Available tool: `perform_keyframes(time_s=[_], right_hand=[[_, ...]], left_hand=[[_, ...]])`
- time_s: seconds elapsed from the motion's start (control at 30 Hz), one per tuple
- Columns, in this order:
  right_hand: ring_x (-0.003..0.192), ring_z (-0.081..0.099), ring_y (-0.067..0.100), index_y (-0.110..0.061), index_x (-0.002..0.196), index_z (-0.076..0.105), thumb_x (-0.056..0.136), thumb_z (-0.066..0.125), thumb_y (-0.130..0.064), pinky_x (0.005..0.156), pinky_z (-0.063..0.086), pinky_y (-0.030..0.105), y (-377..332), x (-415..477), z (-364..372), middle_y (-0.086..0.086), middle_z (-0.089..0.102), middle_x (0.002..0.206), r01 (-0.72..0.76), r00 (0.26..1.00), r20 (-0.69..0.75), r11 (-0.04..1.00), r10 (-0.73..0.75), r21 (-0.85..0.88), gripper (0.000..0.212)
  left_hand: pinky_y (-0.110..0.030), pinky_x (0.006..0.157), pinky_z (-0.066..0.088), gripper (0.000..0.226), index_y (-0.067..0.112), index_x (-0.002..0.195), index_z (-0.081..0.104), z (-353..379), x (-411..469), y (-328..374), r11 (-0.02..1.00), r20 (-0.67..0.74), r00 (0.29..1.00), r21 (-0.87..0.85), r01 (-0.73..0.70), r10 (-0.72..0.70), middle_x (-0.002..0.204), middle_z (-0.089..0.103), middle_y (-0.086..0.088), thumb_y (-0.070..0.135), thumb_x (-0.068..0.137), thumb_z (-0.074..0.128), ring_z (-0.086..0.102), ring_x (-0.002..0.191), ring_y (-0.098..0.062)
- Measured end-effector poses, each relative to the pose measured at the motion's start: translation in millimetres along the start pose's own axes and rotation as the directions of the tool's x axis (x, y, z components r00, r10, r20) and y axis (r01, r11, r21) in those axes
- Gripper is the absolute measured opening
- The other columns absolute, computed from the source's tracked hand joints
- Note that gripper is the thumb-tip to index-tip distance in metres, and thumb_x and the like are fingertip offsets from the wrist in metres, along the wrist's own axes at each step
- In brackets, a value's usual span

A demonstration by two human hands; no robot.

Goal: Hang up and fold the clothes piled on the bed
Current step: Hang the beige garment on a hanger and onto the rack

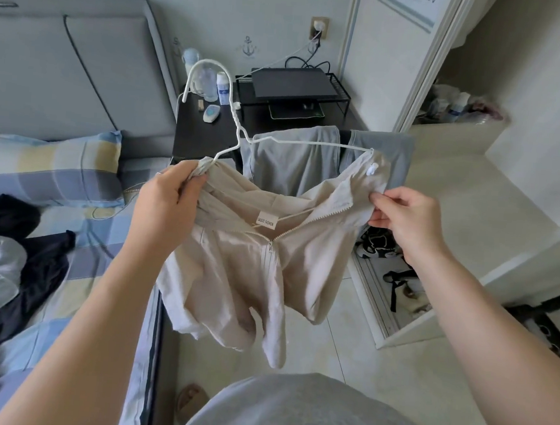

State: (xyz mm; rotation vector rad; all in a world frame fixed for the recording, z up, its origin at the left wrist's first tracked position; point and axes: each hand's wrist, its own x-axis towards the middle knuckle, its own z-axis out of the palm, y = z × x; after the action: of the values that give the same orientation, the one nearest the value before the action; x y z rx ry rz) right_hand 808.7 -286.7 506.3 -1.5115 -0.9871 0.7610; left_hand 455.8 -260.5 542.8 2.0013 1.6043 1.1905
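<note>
At the centre of the frame a beige zip jacket point(251, 263) hangs on a white hanger point(244, 135), held above the floor beside the bed point(69, 229). The left hand point(165, 200) grips the jacket's shoulder and the hanger end, fingers curled round both. The right hand point(402, 215) pinches the other shoulder's edge. At lower left, dark clothes point(15, 275) lie piled on the bed.

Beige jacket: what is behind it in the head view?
Behind the beige jacket, grey clothes hang draped over a dark bar. The jacket covers their lower part and whatever stands below, so that cannot be seen.
</note>
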Motion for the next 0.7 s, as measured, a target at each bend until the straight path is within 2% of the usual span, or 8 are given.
perform_keyframes(time_s=[0.1,0.17,0.23,0.3,0.37,0.47,0.57,0.7], right_hand=[[0.064,0.071,0.018,-0.020,0.073,0.074,0.090,0.072,-0.008,0.064,0.061,0.029,-4,-3,-2,0.006,0.072,0.068,0.082,0.991,0.114,0.995,-0.076,-0.050,0.021],[0.065,0.072,0.018,-0.024,0.072,0.075,0.092,0.070,-0.007,0.064,0.060,0.025,-9,-6,-2,0.005,0.073,0.069,0.126,0.969,0.225,0.989,-0.105,-0.081,0.027],[0.066,0.073,0.020,-0.023,0.073,0.075,0.093,0.067,-0.006,0.065,0.059,0.025,-12,-8,-5,0.006,0.073,0.070,0.144,0.956,0.271,0.986,-0.116,-0.085,0.028],[0.067,0.073,0.021,-0.022,0.074,0.073,0.095,0.063,-0.004,0.063,0.059,0.026,-13,-10,-10,0.006,0.073,0.072,0.117,0.963,0.251,0.992,-0.102,-0.044,0.029],[0.066,0.071,0.018,-0.019,0.080,0.071,0.097,0.060,-0.004,0.061,0.057,0.025,-13,-10,-17,0.003,0.072,0.071,0.097,0.978,0.187,0.995,-0.092,-0.019,0.025],[0.064,0.068,0.012,-0.023,0.085,0.069,0.099,0.058,-0.009,0.056,0.053,0.021,-21,-13,-22,-0.003,0.070,0.070,0.136,0.987,0.083,0.990,-0.134,-0.021,0.023],[0.068,0.070,0.014,-0.022,0.092,0.066,0.102,0.052,-0.013,0.053,0.051,0.022,-39,-16,-19,-0.004,0.072,0.077,0.193,0.980,0.051,0.981,-0.192,-0.020,0.019],[0.066,0.066,0.022,-0.019,0.093,0.061,0.104,0.049,-0.014,0.050,0.047,0.025,-75,-23,-7,0.001,0.069,0.079,0.293,0.952,0.101,0.956,-0.290,-0.013,0.017]], left_hand=[[-0.031,0.064,0.046,0.017,0.033,0.112,0.062,5,-1,3,0.999,0.039,0.999,-0.046,0.015,-0.014,0.080,0.062,0.011,0.028,0.104,0.048,0.054,0.070,-0.008],[-0.032,0.056,0.036,0.022,0.028,0.082,0.054,9,-2,3,0.999,0.062,0.998,-0.037,0.016,-0.014,0.064,0.048,0.012,0.027,0.104,0.048,0.042,0.058,-0.010],[-0.028,0.053,0.029,0.037,0.026,0.069,0.038,10,-3,4,1.000,0.078,0.997,-0.028,0.012,-0.010,0.056,0.038,0.012,0.028,0.103,0.050,0.033,0.054,-0.009],[-0.027,0.053,0.030,0.032,0.022,0.074,0.048,7,-6,3,1.000,0.084,0.996,-0.020,-0.003,0.005,0.057,0.039,0.009,0.035,0.103,0.049,0.035,0.055,-0.011],[-0.033,0.054,0.036,0.042,0.015,0.081,0.059,4,-9,-1,1.000,0.083,0.996,0.021,-0.013,0.011,0.059,0.048,0.000,0.047,0.102,0.042,0.043,0.058,-0.017],[-0.035,0.052,0.041,0.038,0.032,0.094,0.075,1,-11,-3,0.996,0.081,0.997,0.085,-0.020,0.013,0.061,0.060,-0.002,0.047,0.104,0.042,0.052,0.060,-0.018],[-0.025,0.046,0.031,0.034,0.038,0.083,0.072,1,-11,-1,0.958,0.128,0.989,0.266,-0.104,0.072,0.054,0.054,0.012,0.043,0.104,0.046,0.050,0.054,-0.008],[-0.023,0.046,0.031,0.041,0.031,0.070,0.063,13,-11,11,0.909,0.240,0.965,0.371,-0.187,0.100,0.054,0.053,0.013,0.049,0.102,0.045,0.051,0.053,-0.011]])
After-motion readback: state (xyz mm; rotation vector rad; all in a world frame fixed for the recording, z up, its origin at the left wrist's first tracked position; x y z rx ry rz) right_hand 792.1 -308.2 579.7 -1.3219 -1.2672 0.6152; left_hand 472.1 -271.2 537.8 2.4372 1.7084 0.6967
